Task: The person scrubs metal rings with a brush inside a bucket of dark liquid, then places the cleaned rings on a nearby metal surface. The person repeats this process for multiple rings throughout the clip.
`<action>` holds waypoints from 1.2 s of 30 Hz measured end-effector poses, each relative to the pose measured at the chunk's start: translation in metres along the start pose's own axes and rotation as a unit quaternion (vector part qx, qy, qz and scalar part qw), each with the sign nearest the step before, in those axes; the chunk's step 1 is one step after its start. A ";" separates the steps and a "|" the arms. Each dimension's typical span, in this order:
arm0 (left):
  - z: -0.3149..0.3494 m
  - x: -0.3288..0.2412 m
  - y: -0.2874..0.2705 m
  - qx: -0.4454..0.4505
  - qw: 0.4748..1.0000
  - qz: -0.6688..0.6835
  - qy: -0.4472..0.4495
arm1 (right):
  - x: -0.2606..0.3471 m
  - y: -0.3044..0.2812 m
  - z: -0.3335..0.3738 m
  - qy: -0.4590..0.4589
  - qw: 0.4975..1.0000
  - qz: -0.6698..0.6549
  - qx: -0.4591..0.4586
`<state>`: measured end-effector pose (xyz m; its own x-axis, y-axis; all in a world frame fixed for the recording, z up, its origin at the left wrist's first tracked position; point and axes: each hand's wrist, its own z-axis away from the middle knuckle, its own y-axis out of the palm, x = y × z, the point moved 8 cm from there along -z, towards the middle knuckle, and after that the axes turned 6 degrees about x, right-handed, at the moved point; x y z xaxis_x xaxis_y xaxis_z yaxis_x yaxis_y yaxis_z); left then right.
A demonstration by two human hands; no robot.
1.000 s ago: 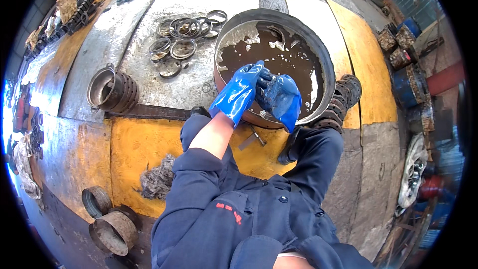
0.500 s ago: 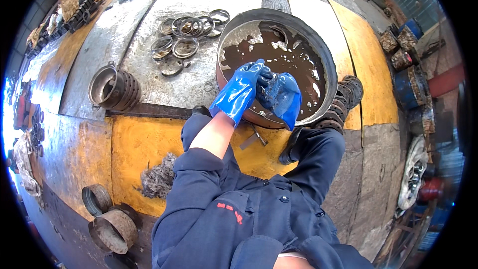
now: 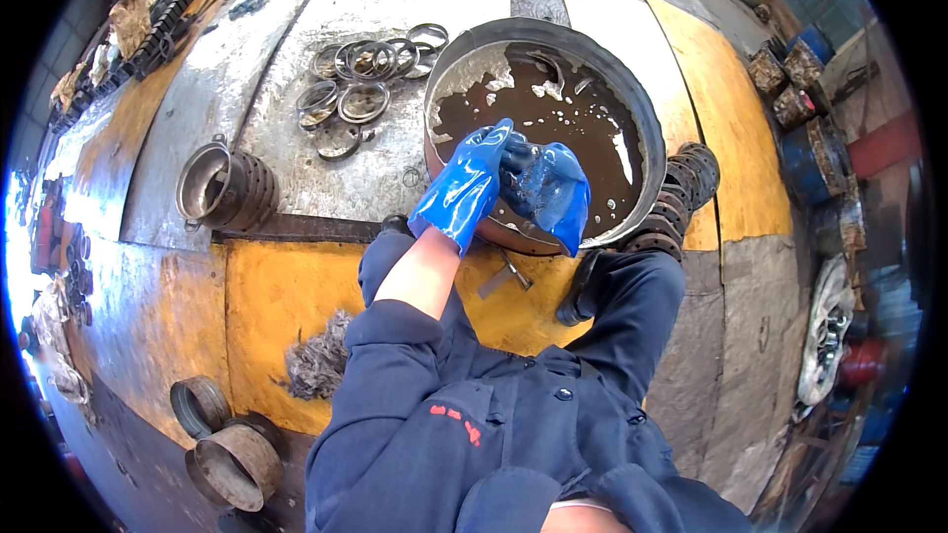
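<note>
While I lean over a round metal basin (image 3: pixel 647 118) of dark brown liquid, both my hands, in wet blue rubber gloves, meet just above its near rim. My left hand (image 3: pixel 469 183) reaches in from the left, its fingers (image 3: pixel 497 138) curled toward my right hand (image 3: pixel 555 192), and the two touch. Between them sits something small, dark and wet; I cannot tell what it is, nor whether my fingers are clamped on it or merely cupped around it. White foam floats on the liquid at the basin's far side.

Left of the basin, on the grey metal worktop (image 3: pixel 296 59), lies a cluster of flat metal rings (image 3: pixel 360 79). Further left a ribbed metal cylinder (image 3: pixel 222 188) lies on its side. Just beside the basin's right edge leans a stack of dark discs (image 3: pixel 686 188). Below, a tuft of grey fibre waste (image 3: pixel 316 365) rests on a yellow surface, near my dark blue sleeve.
</note>
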<state>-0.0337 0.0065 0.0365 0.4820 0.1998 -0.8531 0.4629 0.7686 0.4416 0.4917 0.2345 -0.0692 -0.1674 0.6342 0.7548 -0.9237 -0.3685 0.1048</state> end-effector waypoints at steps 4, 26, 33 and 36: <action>-0.004 0.002 0.003 -0.006 1.000 0.008 -0.012 | 0.001 0.002 -0.002 -0.005 1.000 -0.006 0.001; -0.025 0.025 -0.016 -0.036 0.999 -0.015 -0.039 | 0.006 0.014 -0.005 -0.019 0.999 -0.024 0.017; -0.028 0.027 -0.020 -0.034 0.998 -0.013 -0.058 | -0.003 0.007 -0.003 -0.015 0.999 -0.033 0.013; -0.027 0.026 -0.024 -0.048 0.998 -0.005 -0.052 | -0.004 0.005 -0.004 -0.014 0.999 -0.033 0.012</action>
<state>-0.0527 0.0096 -0.0039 0.5541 0.1325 -0.8218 0.3970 0.8257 0.4008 0.4865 0.2329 -0.0738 -0.0960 0.6393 0.7629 -0.9237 -0.3428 0.1710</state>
